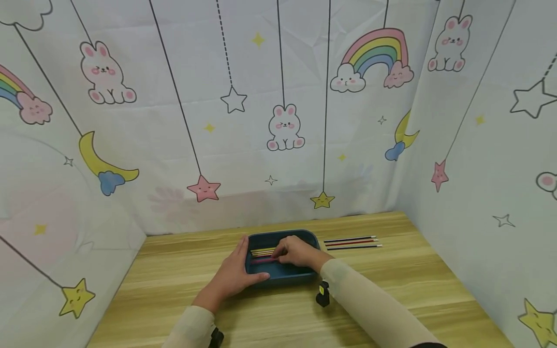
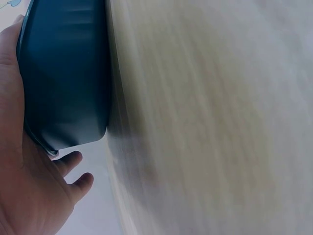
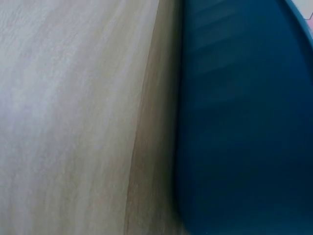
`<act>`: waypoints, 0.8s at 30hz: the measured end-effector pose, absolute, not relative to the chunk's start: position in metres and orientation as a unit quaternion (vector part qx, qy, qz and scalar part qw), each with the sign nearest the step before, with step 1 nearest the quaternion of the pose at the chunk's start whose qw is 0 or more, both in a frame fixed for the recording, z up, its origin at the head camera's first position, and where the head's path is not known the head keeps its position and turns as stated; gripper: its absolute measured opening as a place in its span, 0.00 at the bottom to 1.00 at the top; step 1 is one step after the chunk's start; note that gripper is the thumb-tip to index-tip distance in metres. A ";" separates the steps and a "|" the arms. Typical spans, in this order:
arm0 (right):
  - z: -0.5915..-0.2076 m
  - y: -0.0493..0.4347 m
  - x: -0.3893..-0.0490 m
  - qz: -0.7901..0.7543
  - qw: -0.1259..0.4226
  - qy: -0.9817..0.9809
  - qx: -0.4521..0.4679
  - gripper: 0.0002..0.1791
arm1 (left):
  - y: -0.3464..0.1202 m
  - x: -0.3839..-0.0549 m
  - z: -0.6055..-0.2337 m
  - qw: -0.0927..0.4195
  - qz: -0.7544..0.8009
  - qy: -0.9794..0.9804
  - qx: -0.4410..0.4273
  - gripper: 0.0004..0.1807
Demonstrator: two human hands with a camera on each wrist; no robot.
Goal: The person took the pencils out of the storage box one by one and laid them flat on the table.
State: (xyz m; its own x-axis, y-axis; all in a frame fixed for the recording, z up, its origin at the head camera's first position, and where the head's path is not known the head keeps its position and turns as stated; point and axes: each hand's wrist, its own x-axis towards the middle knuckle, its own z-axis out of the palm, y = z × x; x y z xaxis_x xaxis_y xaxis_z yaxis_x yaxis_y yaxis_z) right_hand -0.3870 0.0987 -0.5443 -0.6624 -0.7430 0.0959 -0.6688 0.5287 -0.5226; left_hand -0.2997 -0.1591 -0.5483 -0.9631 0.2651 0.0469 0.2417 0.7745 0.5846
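Note:
A dark blue rectangular bin [image 1: 285, 279] sits on the table with several pencils [image 1: 262, 251] lying side by side along its left part. My left hand [image 1: 232, 272] rests against the bin's near left corner, fingers straight along the left end and thumb along the front rim. The bin's outer wall [image 2: 66, 73] shows beside that hand in the left wrist view. Reaching inside, my right hand [image 1: 298, 252] pinches a pinkish-red pencil [image 1: 261, 261] in front of the others. The right wrist view shows only the bin's front wall [image 3: 239, 122] and the tabletop.
Several dark and red pencils with pale ends [image 1: 352, 242] lie side by side on the wood-grain table [image 1: 370, 295], right of the bin. A white cloth backdrop [image 1: 243, 159] with cartoon prints hangs behind the table and along both sides.

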 end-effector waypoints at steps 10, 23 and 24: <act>-0.524 0.109 -0.380 -0.309 0.078 0.862 -0.394 0.13 | -0.158 -0.299 -0.546 0.017 0.303 0.943 0.134 0.76; -0.488 0.139 -0.379 -0.352 0.122 0.837 -0.401 0.13 | -0.158 -0.300 -0.547 0.015 0.299 0.945 0.130 0.77; -0.485 0.143 -0.380 -0.354 0.124 0.835 -0.402 0.13 | -0.158 -0.300 -0.548 0.015 0.299 0.945 0.130 0.77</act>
State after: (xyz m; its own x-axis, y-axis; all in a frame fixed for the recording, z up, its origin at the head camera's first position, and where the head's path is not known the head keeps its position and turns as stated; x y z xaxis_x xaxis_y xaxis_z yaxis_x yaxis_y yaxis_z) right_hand -0.3797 0.1433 -0.4852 -0.6453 -0.7598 0.0785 -0.5843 0.4248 -0.6914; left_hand -0.3000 -0.1584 -0.5475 -0.9659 0.2542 0.0499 0.2366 0.7869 0.5699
